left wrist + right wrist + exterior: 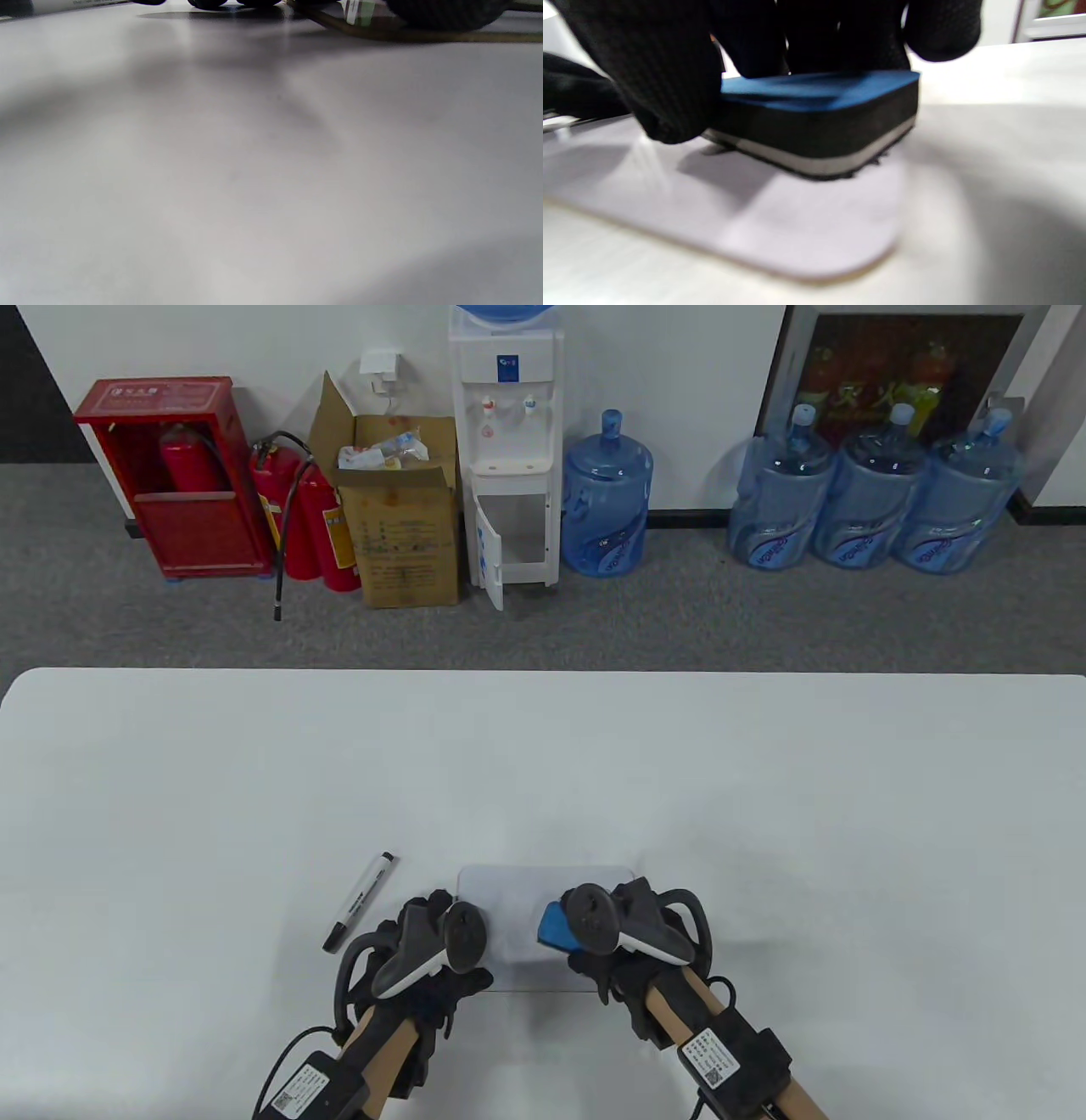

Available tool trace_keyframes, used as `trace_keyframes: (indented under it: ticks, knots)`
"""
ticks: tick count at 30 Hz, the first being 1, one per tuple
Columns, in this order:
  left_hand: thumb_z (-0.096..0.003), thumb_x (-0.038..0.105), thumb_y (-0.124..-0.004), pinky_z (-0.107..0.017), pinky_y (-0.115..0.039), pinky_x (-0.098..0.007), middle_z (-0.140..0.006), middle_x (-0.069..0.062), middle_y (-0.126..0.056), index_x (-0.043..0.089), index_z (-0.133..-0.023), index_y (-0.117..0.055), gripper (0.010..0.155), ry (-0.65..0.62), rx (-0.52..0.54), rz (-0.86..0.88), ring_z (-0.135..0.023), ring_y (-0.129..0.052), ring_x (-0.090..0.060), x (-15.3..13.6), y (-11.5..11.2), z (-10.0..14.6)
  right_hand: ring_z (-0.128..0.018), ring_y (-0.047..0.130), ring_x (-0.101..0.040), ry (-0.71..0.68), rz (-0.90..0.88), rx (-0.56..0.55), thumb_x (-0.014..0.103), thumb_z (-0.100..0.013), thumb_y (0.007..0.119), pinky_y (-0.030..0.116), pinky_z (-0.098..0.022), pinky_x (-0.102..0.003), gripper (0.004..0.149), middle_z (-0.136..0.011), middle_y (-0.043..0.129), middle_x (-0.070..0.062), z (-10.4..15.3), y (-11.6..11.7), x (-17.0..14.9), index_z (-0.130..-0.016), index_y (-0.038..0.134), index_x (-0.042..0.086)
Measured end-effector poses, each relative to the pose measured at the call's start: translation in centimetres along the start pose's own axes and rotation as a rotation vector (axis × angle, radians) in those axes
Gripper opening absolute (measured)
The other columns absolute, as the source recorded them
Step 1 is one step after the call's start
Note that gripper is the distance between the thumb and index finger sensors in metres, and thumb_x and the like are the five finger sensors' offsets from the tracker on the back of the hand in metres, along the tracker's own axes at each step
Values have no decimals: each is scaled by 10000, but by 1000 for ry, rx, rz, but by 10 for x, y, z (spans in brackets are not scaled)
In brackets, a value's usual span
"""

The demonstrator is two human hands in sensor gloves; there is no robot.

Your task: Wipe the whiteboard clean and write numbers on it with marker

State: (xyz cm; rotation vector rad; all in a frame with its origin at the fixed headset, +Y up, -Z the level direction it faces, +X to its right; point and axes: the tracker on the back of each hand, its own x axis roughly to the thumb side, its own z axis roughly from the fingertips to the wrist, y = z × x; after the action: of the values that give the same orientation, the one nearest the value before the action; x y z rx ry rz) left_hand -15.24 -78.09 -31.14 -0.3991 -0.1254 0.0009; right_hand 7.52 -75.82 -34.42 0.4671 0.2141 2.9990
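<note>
A small white whiteboard lies near the table's front edge; its surface looks blank. My right hand grips a blue-topped eraser over the board's right half. In the right wrist view the eraser is tilted, its felt edge low on the whiteboard, with my gloved fingers curled over its top. My left hand rests at the board's left edge, holding nothing. A black-and-white marker, capped, lies on the table left of that hand. The left wrist view shows mostly table, with fingertips at its top edge.
The white table stretches wide beyond the board. On the floor behind it stand fire extinguishers, a cardboard box, a water dispenser and several blue water bottles.
</note>
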Motion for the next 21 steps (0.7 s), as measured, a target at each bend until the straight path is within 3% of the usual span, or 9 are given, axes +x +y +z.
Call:
trace_keyframes:
  ticks: [4,9,15,21]
  knots:
    - [-405,599,-635,-811,-389,-665,-1256,-44,-269,363,-1111,-366,791,2,-7,14,-1160,-352,-409,0,-1,0,-767,856,-346,93,-22,-20,452,-371,929,635,-613,-593,702,-968,745,-119,-14,-3,-9,-996,725,206]
    - [-406,597,-633,-812,-389,-665,-1256,-47,-267,362,-1110,-365,789,5,-9,11,-1160,-352,-410,0,0,0,-752,867,-345,119,89,-51,471,-381,894,648,-602,-589,716,-960,741,-135,-32,-1,16,-1003,702,172]
    - [-404,598,-632,-811,-390,-666,-1257,-45,-269,360,-1111,-366,791,5,-6,8,-1160,-355,-412,0,0,-1,-744,874,-339,-23,138,-62,482,-389,874,661,-590,-583,714,-959,741,-131,-35,6,61,-1005,691,171]
    - [-405,597,-627,-808,-396,-667,-1257,-48,-273,354,-1111,-367,790,8,-4,-2,-1161,-362,-414,0,0,-1,-777,860,-331,-161,139,-18,473,-389,887,650,-610,-584,707,-984,726,-103,-14,9,74,-1010,679,206]
